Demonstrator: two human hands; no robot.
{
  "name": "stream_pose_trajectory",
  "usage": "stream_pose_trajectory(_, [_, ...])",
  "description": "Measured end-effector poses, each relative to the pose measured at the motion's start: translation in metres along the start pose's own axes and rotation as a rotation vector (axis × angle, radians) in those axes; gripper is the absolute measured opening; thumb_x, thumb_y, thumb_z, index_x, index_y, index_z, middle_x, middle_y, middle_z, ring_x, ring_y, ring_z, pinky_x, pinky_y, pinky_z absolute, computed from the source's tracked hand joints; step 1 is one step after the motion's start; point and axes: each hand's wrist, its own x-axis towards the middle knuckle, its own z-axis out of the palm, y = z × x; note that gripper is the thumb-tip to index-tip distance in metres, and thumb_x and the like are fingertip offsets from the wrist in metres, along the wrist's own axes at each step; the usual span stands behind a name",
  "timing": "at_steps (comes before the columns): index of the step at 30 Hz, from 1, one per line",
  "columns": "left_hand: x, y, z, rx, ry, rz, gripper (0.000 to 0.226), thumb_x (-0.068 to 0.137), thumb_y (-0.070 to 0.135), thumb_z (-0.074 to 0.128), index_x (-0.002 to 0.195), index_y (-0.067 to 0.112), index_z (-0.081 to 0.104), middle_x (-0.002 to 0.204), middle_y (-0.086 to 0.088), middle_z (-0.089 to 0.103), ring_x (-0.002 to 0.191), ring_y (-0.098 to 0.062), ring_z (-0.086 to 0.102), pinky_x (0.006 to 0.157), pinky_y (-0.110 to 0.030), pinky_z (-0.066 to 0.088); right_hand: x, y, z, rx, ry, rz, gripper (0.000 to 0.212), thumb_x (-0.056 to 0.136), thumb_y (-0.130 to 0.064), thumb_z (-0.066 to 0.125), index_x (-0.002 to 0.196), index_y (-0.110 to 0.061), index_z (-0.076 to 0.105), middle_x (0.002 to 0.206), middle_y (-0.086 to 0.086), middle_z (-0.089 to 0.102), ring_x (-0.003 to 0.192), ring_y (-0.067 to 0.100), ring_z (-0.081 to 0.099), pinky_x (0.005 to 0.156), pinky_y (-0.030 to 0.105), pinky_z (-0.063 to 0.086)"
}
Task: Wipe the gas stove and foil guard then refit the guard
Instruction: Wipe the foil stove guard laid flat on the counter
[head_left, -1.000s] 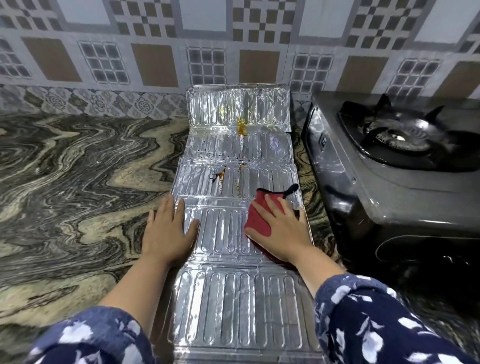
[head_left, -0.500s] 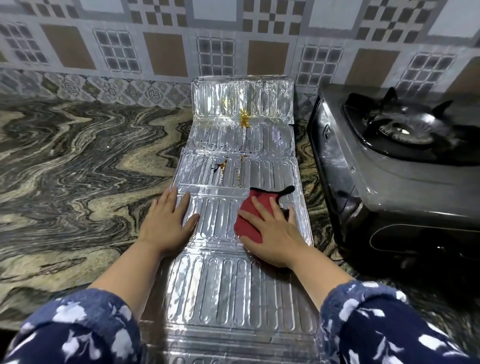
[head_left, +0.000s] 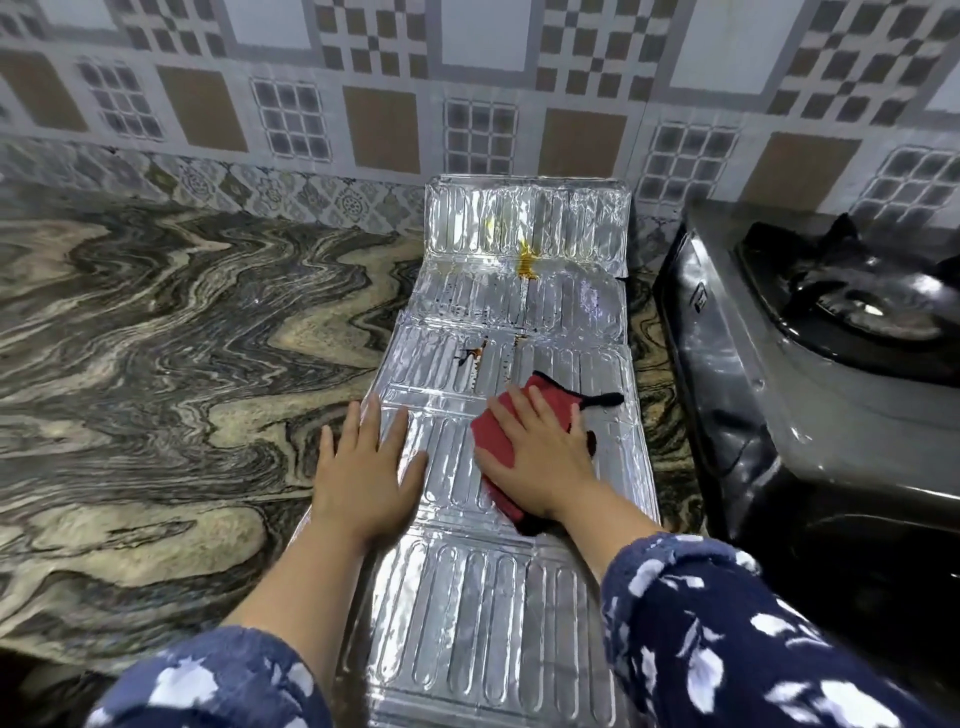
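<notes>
The silver foil guard (head_left: 483, 613) lies unfolded flat on the marbled counter, its far panel propped against the tiled wall. Yellow-brown stains (head_left: 527, 260) mark the far panels. My left hand (head_left: 363, 473) rests flat, fingers spread, on the guard's left edge. My right hand (head_left: 540, 457) presses a red cloth (head_left: 493, 441) with black trim onto the middle panel. The gas stove (head_left: 810, 395), grey with a black burner grate, stands to the right of the guard.
The marbled counter (head_left: 156, 364) stretches to the left of the guard. A patterned tiled wall (head_left: 389, 104) runs along the back. The stove's side sits close beside the guard's right edge.
My right hand has slid the red cloth a little to the left across the middle panel. My left hand has stayed put on the guard's edge. The camera view shifted slightly.
</notes>
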Motion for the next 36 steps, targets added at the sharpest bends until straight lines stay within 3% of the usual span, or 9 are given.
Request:
stream_pose_trajectory(3, [0.001, 0.0, -0.001, -0.012, 0.005, 0.01, 0.07, 0.088, 0.06, 0.006, 0.15, 0.03, -0.003, 0.158, -0.003, -0.013, 0.145, -0.021, -0.018, 0.118, -0.047, -0.006, 0.021, -0.011, -0.008, 0.044, -0.077, 0.115, 0.076, 0.088, -0.071, 0.011, 0.15, -0.032, -0.009, 0.159, -0.002, -0.017, 0.147, 0.023, -0.016, 0.113, 0.063, -0.006])
stream_pose_trajectory(5, [0.002, -0.001, -0.002, -0.029, -0.009, 0.009, 0.07, 0.089, 0.061, 0.01, 0.15, 0.031, -0.002, 0.159, -0.002, -0.013, 0.145, -0.019, -0.019, 0.118, -0.047, -0.007, 0.023, -0.01, -0.019, 0.066, -0.135, 0.09, 0.072, 0.089, -0.071, 0.009, 0.148, -0.037, -0.013, 0.16, -0.002, -0.016, 0.147, 0.026, -0.011, 0.114, 0.061, -0.001])
stream_pose_trajectory(7, [0.007, -0.002, -0.007, -0.057, -0.021, -0.018, 0.069, 0.092, 0.058, 0.02, 0.151, 0.029, 0.0, 0.159, -0.001, -0.01, 0.146, -0.017, -0.016, 0.118, -0.047, -0.007, 0.018, 0.002, -0.031, -0.008, -0.078, -0.05, 0.065, 0.091, -0.067, 0.013, 0.148, -0.043, -0.007, 0.161, -0.004, -0.008, 0.148, 0.026, -0.002, 0.116, 0.054, 0.002])
stream_pose_trajectory(10, [0.028, -0.002, -0.016, -0.044, 0.017, -0.024, 0.068, 0.094, 0.054, 0.022, 0.151, 0.023, 0.001, 0.16, -0.002, -0.008, 0.147, -0.016, -0.009, 0.117, -0.048, -0.006, 0.012, 0.023, -0.032, -0.14, 0.048, -0.368, 0.057, 0.094, -0.06, 0.021, 0.147, -0.046, 0.007, 0.159, -0.014, 0.002, 0.148, 0.014, -0.001, 0.118, 0.045, -0.008])
stream_pose_trajectory(13, [0.056, -0.005, -0.021, -0.067, 0.008, 0.006, 0.068, 0.096, 0.049, 0.024, 0.152, 0.017, 0.003, 0.16, -0.004, -0.006, 0.147, -0.016, -0.003, 0.117, -0.048, -0.003, 0.014, 0.025, -0.017, -0.122, 0.011, -0.449, 0.059, 0.092, -0.057, 0.017, 0.147, -0.047, 0.001, 0.158, -0.018, -0.004, 0.147, 0.007, -0.008, 0.117, 0.044, -0.014])
stream_pose_trajectory(19, [0.078, -0.017, -0.013, -0.079, 0.004, 0.019, 0.066, 0.097, 0.048, 0.021, 0.152, 0.015, 0.003, 0.16, 0.0, -0.007, 0.147, -0.011, -0.006, 0.117, -0.044, -0.006, 0.054, 0.013, -0.011, -0.023, 0.011, -0.282, 0.059, 0.092, -0.061, 0.012, 0.144, -0.049, -0.011, 0.157, -0.02, -0.013, 0.145, 0.006, -0.015, 0.116, 0.05, -0.013])
stream_pose_trajectory(29, [0.078, -0.019, -0.006, -0.085, 0.07, 0.034, 0.074, 0.086, 0.054, 0.003, 0.152, 0.019, -0.001, 0.159, 0.006, -0.008, 0.146, -0.008, -0.008, 0.117, -0.041, -0.008, 0.177, 0.011, -0.028, 0.047, 0.009, 0.203, 0.064, 0.094, -0.061, 0.006, 0.148, -0.035, -0.018, 0.158, -0.005, -0.022, 0.145, 0.029, -0.02, 0.107, 0.072, -0.009])
stream_pose_trajectory(36, [0.08, -0.018, -0.009, -0.067, 0.029, 0.024, 0.065, 0.097, 0.048, 0.013, 0.151, 0.018, -0.006, 0.158, 0.006, -0.014, 0.145, -0.008, -0.013, 0.119, -0.042, -0.008, 0.157, -0.019, -0.028, 0.097, -0.068, 0.316, 0.066, 0.096, -0.055, 0.006, 0.146, -0.025, -0.025, 0.157, 0.002, -0.027, 0.142, 0.031, -0.027, 0.107, 0.071, -0.008])
